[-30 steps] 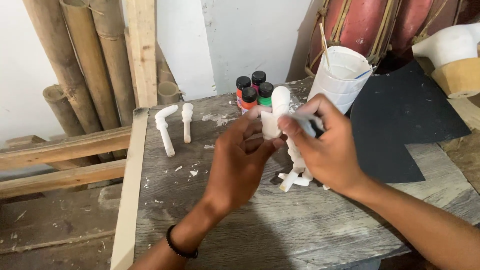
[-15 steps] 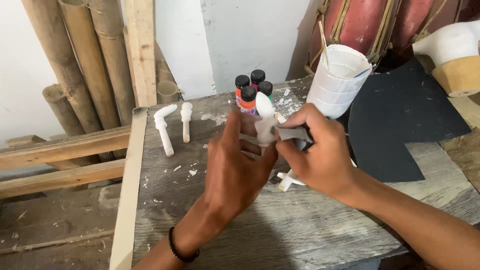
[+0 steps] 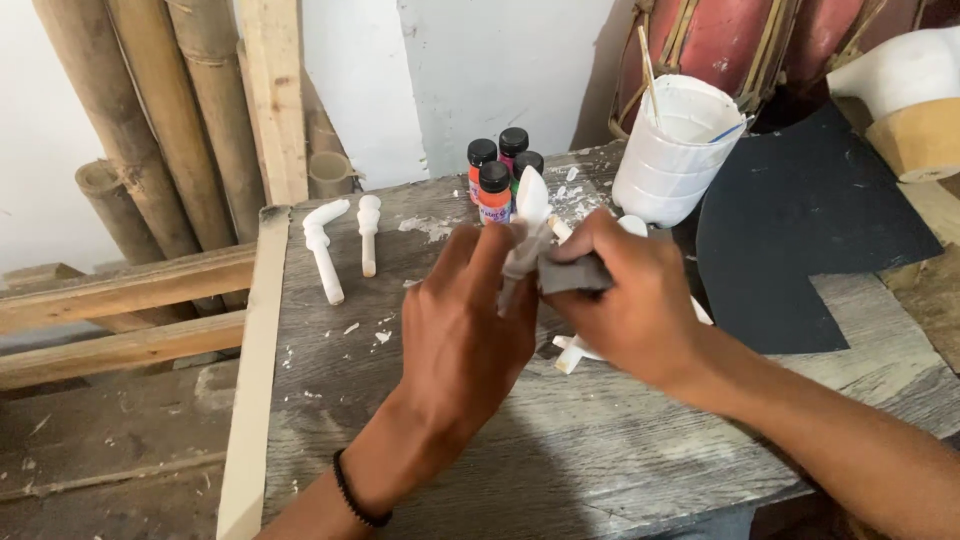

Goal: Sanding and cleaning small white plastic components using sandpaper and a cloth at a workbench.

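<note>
White carved piece (image 3: 528,215) — centre frame, above the surface (image 3: 600,450), left hand (image 3: 465,320) fingers clamped on it — being rubbed with grey sanding block (image 3: 572,272) pinched in right hand (image 3: 630,300); likely mid-sanding, needing steady turning.

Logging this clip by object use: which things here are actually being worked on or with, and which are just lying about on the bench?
In use:
left hand holding white carved piece
right hand pressing grey sanding pad to it

Lying about:
two white carved pegs
paint bottles
white cup with sticks
dark sheet
bamboo poles
</note>
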